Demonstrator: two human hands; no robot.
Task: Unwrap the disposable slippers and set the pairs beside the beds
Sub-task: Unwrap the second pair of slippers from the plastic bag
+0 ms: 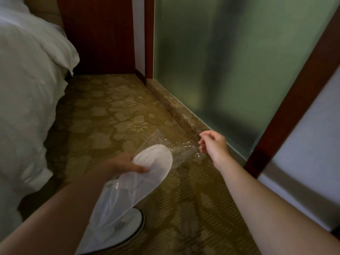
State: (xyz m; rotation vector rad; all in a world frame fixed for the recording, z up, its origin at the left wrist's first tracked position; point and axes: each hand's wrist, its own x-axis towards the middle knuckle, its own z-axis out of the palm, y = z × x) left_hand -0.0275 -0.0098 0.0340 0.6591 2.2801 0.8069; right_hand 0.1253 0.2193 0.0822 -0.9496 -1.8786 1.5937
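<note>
My left hand (127, 163) grips a white pair of disposable slippers (143, 177), held flat and pointing away from me over the carpet. A clear plastic wrapper (182, 150) stretches from the slippers' toe end toward the right. My right hand (213, 144) pinches the far end of that wrapper with its fingers closed. The wrapper still covers part of the slippers near my left wrist. The bed (27, 92) with white bedding stands at the left.
Patterned gold carpet (110, 115) runs between the bed and a frosted glass wall (230, 57) with a stone sill. A dark wooden cabinet (99, 34) stands at the far end. My own white shoe (128, 229) shows at the bottom.
</note>
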